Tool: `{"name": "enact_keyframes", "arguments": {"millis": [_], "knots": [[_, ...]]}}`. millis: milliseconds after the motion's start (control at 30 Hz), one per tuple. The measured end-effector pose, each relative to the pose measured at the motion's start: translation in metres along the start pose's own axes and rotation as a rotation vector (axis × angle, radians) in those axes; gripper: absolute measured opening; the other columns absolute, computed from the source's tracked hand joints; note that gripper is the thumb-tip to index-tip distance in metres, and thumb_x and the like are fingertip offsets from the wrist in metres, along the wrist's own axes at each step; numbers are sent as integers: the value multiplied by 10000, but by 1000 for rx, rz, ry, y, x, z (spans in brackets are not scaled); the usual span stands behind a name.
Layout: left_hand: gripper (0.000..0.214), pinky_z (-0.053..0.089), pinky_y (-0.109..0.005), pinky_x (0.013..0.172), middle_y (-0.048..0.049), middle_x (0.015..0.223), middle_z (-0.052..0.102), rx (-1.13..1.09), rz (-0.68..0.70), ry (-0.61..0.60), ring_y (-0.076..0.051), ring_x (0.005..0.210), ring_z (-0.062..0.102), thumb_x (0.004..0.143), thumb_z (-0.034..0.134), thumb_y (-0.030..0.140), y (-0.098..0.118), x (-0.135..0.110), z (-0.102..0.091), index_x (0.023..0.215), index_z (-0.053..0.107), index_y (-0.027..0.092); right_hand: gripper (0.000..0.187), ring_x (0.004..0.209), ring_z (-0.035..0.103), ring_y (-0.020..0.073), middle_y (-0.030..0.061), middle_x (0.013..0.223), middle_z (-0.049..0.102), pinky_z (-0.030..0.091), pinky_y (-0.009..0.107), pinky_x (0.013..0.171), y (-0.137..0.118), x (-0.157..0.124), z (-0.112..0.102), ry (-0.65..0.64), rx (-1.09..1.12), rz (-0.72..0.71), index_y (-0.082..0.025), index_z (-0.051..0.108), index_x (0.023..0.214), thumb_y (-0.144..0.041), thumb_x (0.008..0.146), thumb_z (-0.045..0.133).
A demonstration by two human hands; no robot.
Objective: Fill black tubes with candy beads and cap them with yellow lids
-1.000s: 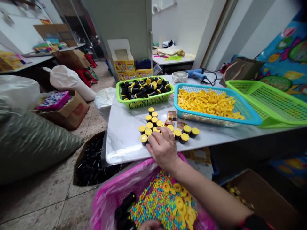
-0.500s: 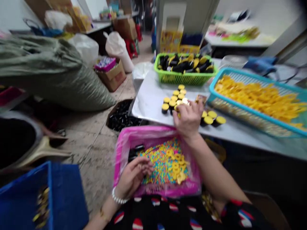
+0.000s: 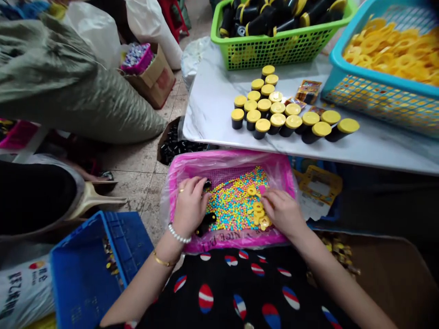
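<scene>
A pink basket [image 3: 277, 167] lined with clear plastic rests on my lap, filled with small multicoloured candy beads [image 3: 229, 205], some yellow rings [image 3: 258, 212] and black tubes [image 3: 206, 223]. My left hand [image 3: 190, 205] lies in the basket's left side, fingers curled over a black tube. My right hand [image 3: 281, 211] reaches into the right side, fingertips pinched at the yellow rings. On the white marble table [image 3: 212, 100] beyond stand several black tubes with yellow caps [image 3: 277, 114], upright in rows.
A green basket of black tubes [image 3: 274, 27] and a blue basket of yellow rings [image 3: 387, 59] sit at the table's back. A blue crate [image 3: 89, 269] is at my left, a cardboard box [image 3: 387, 269] at my right. A grey-green sack [image 3: 68, 87] and a box of black tubes [image 3: 174, 146] stand on the floor.
My right hand left the capped tubes on the table and came down into the pink basket. My left hand moved deeper into the basket. The camera tilted downward.
</scene>
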State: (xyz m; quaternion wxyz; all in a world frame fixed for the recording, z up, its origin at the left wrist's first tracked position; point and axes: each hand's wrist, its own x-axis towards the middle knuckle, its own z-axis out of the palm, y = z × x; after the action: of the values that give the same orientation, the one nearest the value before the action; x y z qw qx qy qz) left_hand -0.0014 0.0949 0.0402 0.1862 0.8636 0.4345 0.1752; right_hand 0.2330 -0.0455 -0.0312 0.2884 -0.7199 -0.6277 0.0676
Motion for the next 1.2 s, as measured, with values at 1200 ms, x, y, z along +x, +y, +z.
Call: {"name": "enact_keyframes", "arguments": {"millis": [1200], "knots": [[427,492,-404,970,-114,1170,663,-568,256,-238,-234,1102,620,799,688,262,23,-15,28,1199,560,186,281,1040,609,198,63,1093,585,563,365,857,-42,21,-15,-293,837,189,-251,606,1060,-132,806,607]]}}
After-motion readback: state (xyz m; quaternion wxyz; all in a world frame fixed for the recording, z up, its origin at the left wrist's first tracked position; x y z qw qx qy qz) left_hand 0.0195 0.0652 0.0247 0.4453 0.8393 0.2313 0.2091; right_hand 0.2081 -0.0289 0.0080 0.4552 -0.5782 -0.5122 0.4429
